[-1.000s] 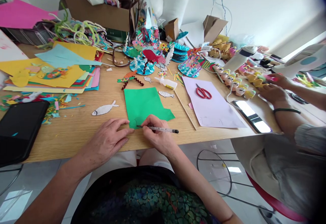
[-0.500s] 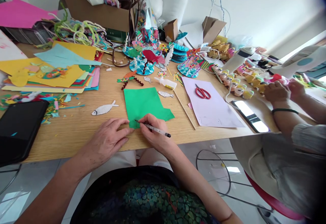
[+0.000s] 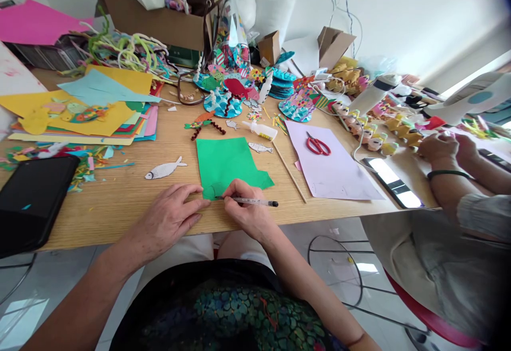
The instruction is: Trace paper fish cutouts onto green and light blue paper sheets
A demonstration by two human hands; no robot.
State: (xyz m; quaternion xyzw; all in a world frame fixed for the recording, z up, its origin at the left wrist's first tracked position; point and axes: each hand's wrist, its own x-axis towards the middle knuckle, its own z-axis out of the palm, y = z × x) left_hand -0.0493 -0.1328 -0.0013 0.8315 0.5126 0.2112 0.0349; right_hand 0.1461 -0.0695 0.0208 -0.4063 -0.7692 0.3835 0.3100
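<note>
A green sheet of paper (image 3: 228, 163) lies on the wooden table (image 3: 120, 202) in front of me. My right hand (image 3: 245, 210) is closed round a pen (image 3: 253, 201), whose tip rests on the sheet's near left corner, where a thin drawn line shows. My left hand (image 3: 170, 218) lies flat on the table with fingers stretched out, its fingertips pressing the sheet's near left edge. A paper fish cut-out (image 3: 164, 170) lies just left of the sheet.
A black tablet (image 3: 30, 199) sits at the left edge. Stacked coloured paper (image 3: 80, 111) and scraps lie behind it. Red scissors (image 3: 318, 145) rest on a pale sheet (image 3: 339, 175) to the right, beside a glue bottle (image 3: 260, 130) and stick. Another person's hands (image 3: 443, 148) work at the right, near a phone (image 3: 393, 183).
The pen swung in my right hand, its rear end tilting down and back level while the tip stayed at the sheet's corner. The other person's hands drew together at the right.
</note>
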